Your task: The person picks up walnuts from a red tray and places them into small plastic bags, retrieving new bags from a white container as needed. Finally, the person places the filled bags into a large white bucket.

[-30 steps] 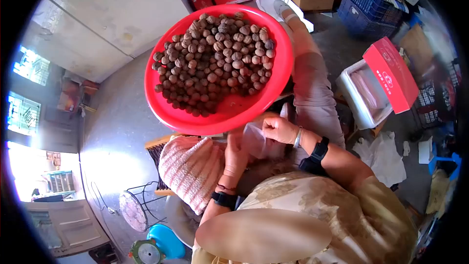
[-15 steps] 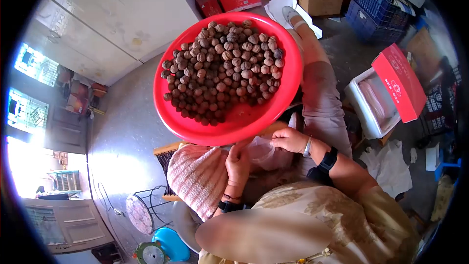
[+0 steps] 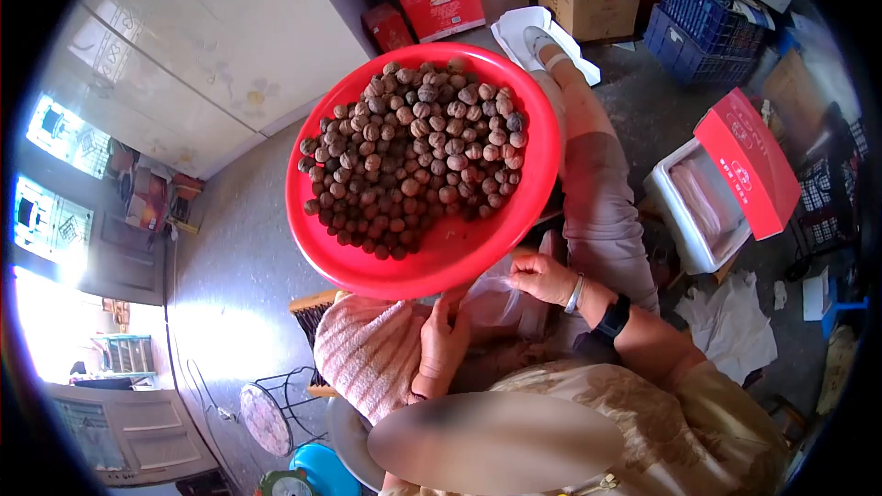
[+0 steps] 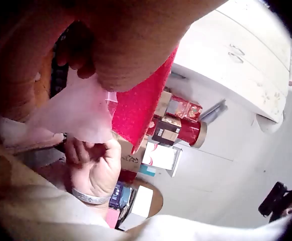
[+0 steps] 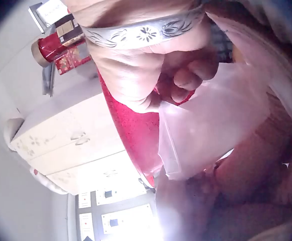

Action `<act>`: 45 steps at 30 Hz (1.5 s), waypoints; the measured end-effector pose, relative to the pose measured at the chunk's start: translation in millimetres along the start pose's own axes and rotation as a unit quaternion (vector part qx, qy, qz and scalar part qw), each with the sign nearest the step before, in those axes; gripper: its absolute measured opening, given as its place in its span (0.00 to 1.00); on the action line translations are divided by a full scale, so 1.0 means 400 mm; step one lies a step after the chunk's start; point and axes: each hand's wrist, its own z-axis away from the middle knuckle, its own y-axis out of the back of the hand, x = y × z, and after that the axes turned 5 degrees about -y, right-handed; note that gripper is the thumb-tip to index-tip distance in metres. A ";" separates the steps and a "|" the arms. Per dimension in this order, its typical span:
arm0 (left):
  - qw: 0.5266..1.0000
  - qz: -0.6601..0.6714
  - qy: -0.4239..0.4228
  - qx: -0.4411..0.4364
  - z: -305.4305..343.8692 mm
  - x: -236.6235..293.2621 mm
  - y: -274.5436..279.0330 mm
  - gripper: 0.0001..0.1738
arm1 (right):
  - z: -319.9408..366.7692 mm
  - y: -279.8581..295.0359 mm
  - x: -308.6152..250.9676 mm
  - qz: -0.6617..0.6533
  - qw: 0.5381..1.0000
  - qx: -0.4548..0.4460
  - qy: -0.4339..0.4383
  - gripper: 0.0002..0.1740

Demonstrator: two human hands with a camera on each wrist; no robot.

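Observation:
Between my two hands a thin, translucent plastic bag (image 3: 494,301) is stretched out. My right hand (image 3: 544,280) pinches one edge of it with curled fingers. My left hand (image 3: 445,349) grips the opposite side, close under the near rim of a red basin (image 3: 390,287). The right wrist view shows the bag (image 5: 211,125) hanging from the fingers, see-through and creased at its corner. Many brown walnuts (image 3: 418,152) lie heaped in the basin. A pink striped towel (image 3: 363,340) lies beside my left hand.
An open white foam box (image 3: 675,220) with a red lid stands at the right, near a crumpled white bag (image 3: 730,321). Blue crates (image 3: 703,32) and cardboard boxes (image 3: 597,11) are stacked at the back. A round stool (image 3: 266,418) stands at lower left.
The head view has shifted, so the basin and both hands appear lower. My right hand is slightly farther from my left, the plastic bag still between them.

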 end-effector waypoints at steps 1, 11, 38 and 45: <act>1.000 0.000 0.000 0.000 -0.002 0.007 0.010 0.11 | -0.001 0.001 0.006 0.000 1.000 0.000 0.000 0.11; 0.998 -0.034 -0.023 -0.055 -0.015 0.059 0.066 0.07 | -0.002 0.000 0.015 0.001 0.998 -0.038 -0.045 0.13; 0.981 -0.139 -0.061 -0.116 -0.544 0.138 0.022 0.10 | -0.009 0.002 0.035 0.023 0.997 -0.019 -0.066 0.16; 0.965 -0.249 -0.040 -0.070 -0.669 0.034 -0.082 0.25 | 0.000 0.010 0.012 0.032 0.996 -0.030 -0.081 0.17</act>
